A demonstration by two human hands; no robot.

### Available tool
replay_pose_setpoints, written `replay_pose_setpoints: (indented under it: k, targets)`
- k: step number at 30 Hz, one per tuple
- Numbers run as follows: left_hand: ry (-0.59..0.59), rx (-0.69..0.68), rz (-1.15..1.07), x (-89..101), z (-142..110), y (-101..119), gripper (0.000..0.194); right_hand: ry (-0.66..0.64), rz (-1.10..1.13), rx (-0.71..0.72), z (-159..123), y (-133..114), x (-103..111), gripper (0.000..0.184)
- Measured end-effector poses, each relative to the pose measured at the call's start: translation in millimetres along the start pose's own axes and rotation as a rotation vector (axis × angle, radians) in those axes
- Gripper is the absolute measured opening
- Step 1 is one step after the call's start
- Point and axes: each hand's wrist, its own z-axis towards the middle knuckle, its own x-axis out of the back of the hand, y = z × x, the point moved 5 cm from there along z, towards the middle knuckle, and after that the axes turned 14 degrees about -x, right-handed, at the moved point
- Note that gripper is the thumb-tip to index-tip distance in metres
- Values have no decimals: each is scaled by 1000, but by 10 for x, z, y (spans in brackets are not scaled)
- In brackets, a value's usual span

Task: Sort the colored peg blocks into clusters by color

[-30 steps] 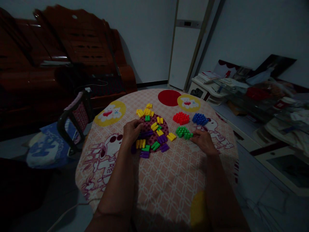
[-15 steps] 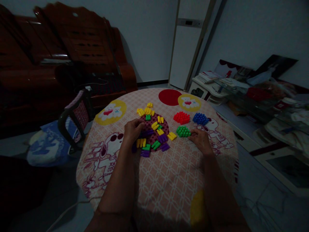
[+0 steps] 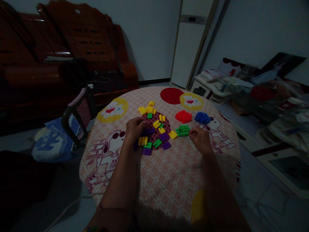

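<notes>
Seen from the wearer's side, twelve o'clock points to the far edge of the round table covered with a pink patterned cloth (image 3: 166,180).

The right hand (image 3: 200,138) is at four o'clock from a cluster of knobbly green plastic pieces (image 3: 182,130). Its fingers are drawn together with the tips at the cluster's edge; whether they pinch a piece cannot be told. A cluster of knobbly red plastic pieces (image 3: 183,116) sits at twelve o'clock from the green one, and a cluster of knobbly blue plastic pieces (image 3: 202,118) at two. A loose ridged yellow plastic piece (image 3: 173,134) lies just beside the green cluster, between eight and nine.

The left hand (image 3: 134,128) is at nine o'clock on the dark maroon checked circle (image 3: 150,122) of the cloth, fingers curled, a long purple plastic piece (image 3: 148,131) beside its fingers; its grip is hidden. At eleven o'clock from the circle's middle is a heap of ridged yellow plastic pieces (image 3: 147,109); toward seven, a flat purple plastic piece (image 3: 146,151) lies against a flat green plastic piece (image 3: 147,145).
</notes>
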Motion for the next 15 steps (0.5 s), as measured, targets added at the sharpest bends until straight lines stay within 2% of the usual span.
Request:
replay_pose_setpoints:
  k: [3,5,9,15]
  targets:
    - [-7,-5,11,0,0,1,32,9,-76,92,-50,-156,-54,6]
    - [-6,-8,12,-3,0,-3,33,23,-150,95,-53,-152,-75,8]
    - [-11,1,-5,-9,3,-17,33,20,-202,19,-11,18,-47,8]
    - [1,-11,54,-1,22,39,28,-30,-55,-97,40,194,-31,7]
